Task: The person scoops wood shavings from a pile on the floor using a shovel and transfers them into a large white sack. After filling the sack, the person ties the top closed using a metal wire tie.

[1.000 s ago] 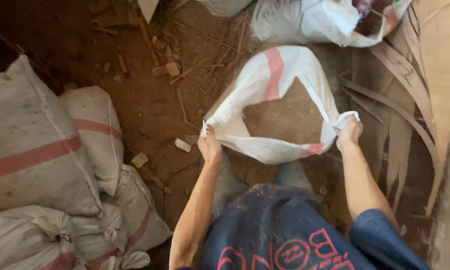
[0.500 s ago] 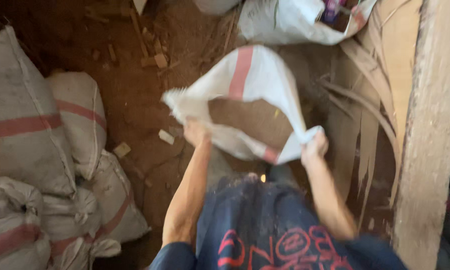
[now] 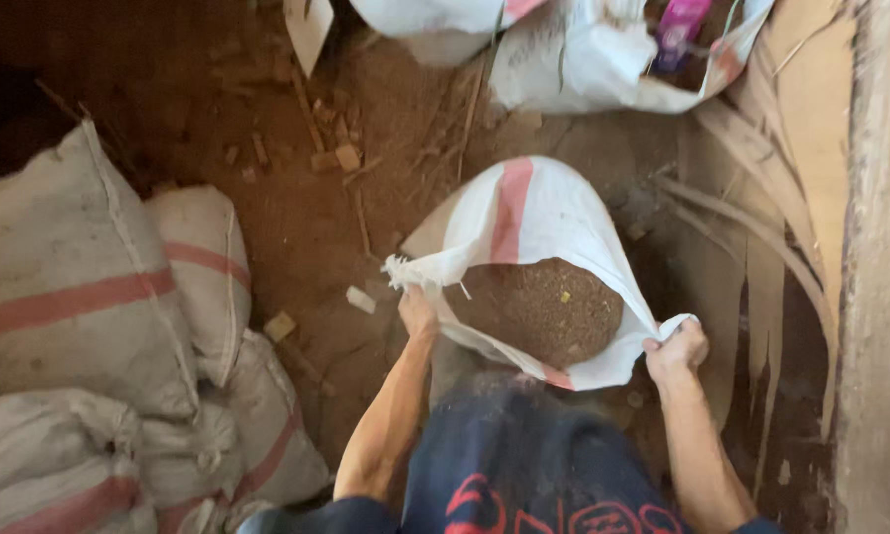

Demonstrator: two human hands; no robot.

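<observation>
Down below me, both hands grip the rim of an open white sack (image 3: 524,222) with a red stripe, standing on the dirt floor (image 3: 296,208) just ahead of my knees. My left hand (image 3: 417,314) is clenched on the rim at its near-left corner, bunching the cloth; my right hand (image 3: 676,348) is fisted round the rim at the near-right corner. The two hands are well apart, holding the mouth stretched wide between them. Inside I see brown grainy fill (image 3: 539,309), with a few pale flecks on top. To my left lie stacked full sacks (image 3: 69,297), white with red bands, their necks tied shut. Small wood scraps (image 3: 346,156) are scattered on the floor beyond the sack. Farther off, at the top, sits another open sack (image 3: 603,69) with something pink in it. Dry palm fronds (image 3: 761,247) lean beside a pale post (image 3: 880,277) on my right.
</observation>
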